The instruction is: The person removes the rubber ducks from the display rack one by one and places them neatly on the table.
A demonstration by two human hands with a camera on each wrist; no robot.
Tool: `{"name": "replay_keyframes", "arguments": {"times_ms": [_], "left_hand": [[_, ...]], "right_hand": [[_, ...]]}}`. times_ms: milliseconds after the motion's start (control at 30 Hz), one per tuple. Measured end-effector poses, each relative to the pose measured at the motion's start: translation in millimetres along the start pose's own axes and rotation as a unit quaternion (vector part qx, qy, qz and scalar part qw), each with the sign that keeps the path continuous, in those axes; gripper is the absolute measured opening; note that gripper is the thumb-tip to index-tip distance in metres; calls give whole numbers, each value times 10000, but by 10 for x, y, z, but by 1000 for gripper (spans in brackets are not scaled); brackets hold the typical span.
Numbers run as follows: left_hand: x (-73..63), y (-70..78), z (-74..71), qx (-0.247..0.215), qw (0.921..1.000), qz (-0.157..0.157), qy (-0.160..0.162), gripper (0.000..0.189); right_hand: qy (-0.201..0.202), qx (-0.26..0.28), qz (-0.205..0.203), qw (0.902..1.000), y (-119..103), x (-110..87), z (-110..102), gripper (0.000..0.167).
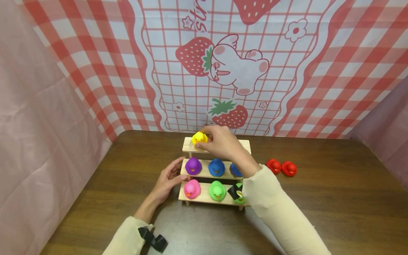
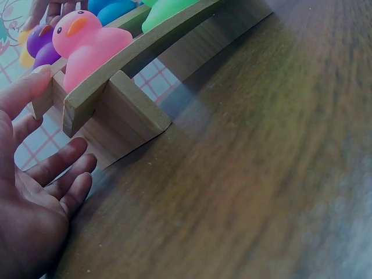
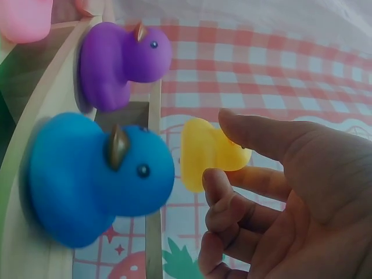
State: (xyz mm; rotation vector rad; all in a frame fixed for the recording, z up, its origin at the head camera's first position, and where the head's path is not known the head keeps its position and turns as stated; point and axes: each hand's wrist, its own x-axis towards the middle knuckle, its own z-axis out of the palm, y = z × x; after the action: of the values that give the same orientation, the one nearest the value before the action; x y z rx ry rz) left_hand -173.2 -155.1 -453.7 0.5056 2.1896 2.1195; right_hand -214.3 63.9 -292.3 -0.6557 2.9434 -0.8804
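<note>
My right hand (image 1: 221, 141) pinches a yellow rubber duck (image 1: 199, 138) between thumb and fingers at the left part of the top step of a three-tier wooden display stand (image 1: 245, 146). At the stand's left end, the thumb of my left hand (image 2: 32, 192) touches the middle step, its other fingers loosely spread beside the stand. A purple duck (image 1: 193, 166) and two blue ducks, one a blue duck (image 1: 216, 168) in the centre, sit on the middle step. The bottom step bears a pink duck (image 1: 192, 189), a green duck (image 1: 217, 191) and another green duck partly hidden by my right wrist strap.
Two red ducks (image 1: 289, 169) stand side by side on the brown wooden table (image 1: 334, 191), right of the stand. A checked strawberry cloth (image 1: 242, 71) hangs behind the table. Pink cloth (image 1: 38, 124) hangs at the left side.
</note>
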Motion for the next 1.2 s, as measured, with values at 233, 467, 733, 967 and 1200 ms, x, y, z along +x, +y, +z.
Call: {"name": "replay_keyframes", "arguments": {"times_ms": [233, 467, 733, 967, 1200], "left_hand": [[5, -1, 5, 30, 10000, 8, 10, 64], [5, -3, 11, 13, 9999, 100, 52, 64], [6, -21, 5, 1, 9999, 110, 73, 63], [6, -21, 5, -12, 9999, 133, 73, 63], [6, -33, 4, -7, 9998, 165, 63, 63]], "right_hand": [[92, 149, 5, 9998, 102, -80, -65, 52], [230, 234, -30, 9995, 193, -166, -137, 47], [377, 221, 3, 9990, 283, -231, -187, 45], [338, 214, 269, 9988, 367, -310, -231, 48], [401, 218, 434, 9980, 457, -390, -281, 50]]}}
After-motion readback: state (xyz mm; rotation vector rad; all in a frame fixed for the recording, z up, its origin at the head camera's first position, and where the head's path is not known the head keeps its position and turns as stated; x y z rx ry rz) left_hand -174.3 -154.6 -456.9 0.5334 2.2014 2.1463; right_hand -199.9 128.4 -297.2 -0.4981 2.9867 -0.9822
